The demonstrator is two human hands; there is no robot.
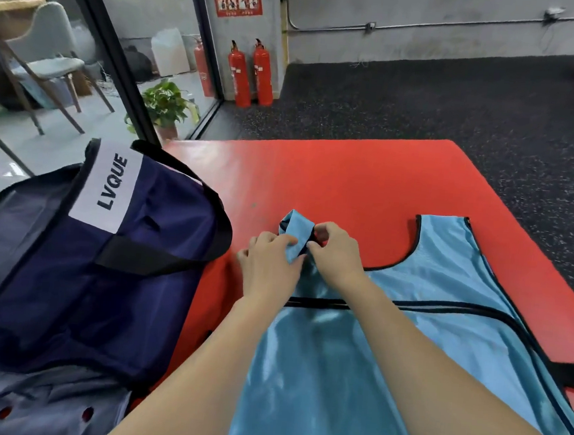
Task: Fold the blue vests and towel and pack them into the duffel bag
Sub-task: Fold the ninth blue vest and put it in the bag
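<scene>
I see a light blue vest (407, 329) with black trim spread flat on the red mat (350, 174) — one shoulder strap bunched into a loop, pinched between the fingers of my left hand (268, 264) and right hand (336, 255), the rest trailing back from the fingertips under my forearms. Left of my left fingers, close by, sits the navy duffel bag (79, 269) — white LVQUE label, black handles, lying slumped. A grey-blue cloth (51, 404) lies below the bag, well back from my fingers; I cannot tell whether it is the towel.

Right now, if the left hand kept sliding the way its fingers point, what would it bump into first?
Probably the twisted shoulder strap of the blue vest, already in the left hand's grip. Beyond it lies only bare red mat, though depth is hard to judge.
</scene>
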